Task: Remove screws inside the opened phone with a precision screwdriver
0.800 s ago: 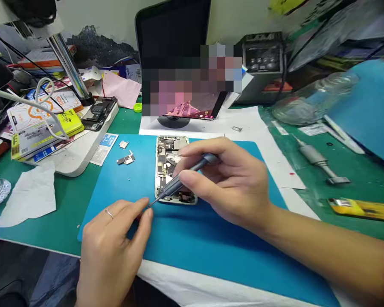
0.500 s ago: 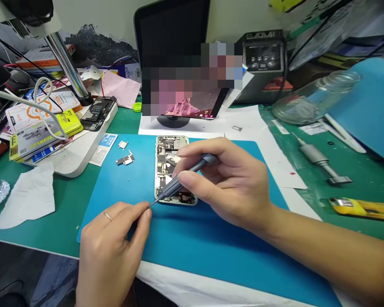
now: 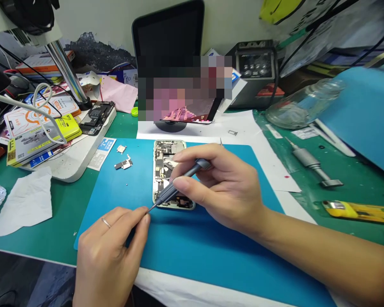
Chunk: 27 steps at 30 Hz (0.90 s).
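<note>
An opened phone with its inner boards showing lies on a blue work mat. My right hand grips a slim grey screwdriver, slanted down to the left, over the phone's lower part. Its tip meets the pinched thumb and forefinger of my left hand, which rests on the mat just below and left of the phone. What sits between those fingertips is too small to make out. A ring is on my left hand.
Small metal parts lie on the mat left of the phone. A white pad holds another opened phone and boxes. A tablet on a stand, a glass jar, a grey tool and a yellow tool lie behind and to the right.
My head has tilted so the scene sits slightly lower and further left. Both hands keep their pose with the screwdriver tip at my left fingertips.
</note>
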Motion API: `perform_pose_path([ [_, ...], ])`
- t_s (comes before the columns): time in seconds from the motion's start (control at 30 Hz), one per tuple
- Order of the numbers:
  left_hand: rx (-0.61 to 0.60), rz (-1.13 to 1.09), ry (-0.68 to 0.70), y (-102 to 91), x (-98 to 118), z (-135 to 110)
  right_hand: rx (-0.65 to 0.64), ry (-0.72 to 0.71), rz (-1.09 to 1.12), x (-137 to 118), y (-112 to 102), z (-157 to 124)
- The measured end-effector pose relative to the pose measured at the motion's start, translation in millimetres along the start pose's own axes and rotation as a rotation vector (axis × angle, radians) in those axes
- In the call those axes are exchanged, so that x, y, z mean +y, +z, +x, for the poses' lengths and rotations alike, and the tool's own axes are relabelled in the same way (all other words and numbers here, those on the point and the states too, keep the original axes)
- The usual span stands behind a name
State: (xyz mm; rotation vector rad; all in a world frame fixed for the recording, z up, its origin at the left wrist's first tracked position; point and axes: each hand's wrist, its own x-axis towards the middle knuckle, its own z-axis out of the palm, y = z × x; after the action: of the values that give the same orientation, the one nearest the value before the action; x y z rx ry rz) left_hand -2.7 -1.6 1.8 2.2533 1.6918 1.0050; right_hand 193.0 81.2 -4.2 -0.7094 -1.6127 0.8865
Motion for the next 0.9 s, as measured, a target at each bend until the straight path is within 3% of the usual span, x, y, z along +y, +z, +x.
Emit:
perform_pose_path([
  [0.53, 0.018, 0.040, 0.058, 0.8, -4.1, 1.2, -0.063, 0.044, 0.062, 1.3, 0.9, -0.1],
  [0.77, 0.052, 0.125, 0.087, -0.9, -5.3, 1.1, -0.083, -0.016, 0.004, -0.1, 1.5, -1.7],
  [0.9, 0.046, 0.179, 0.045, -1.7, -4.2, 0.5, 0.009, -0.107, -0.045, 1.6, -0.3, -0.6],
])
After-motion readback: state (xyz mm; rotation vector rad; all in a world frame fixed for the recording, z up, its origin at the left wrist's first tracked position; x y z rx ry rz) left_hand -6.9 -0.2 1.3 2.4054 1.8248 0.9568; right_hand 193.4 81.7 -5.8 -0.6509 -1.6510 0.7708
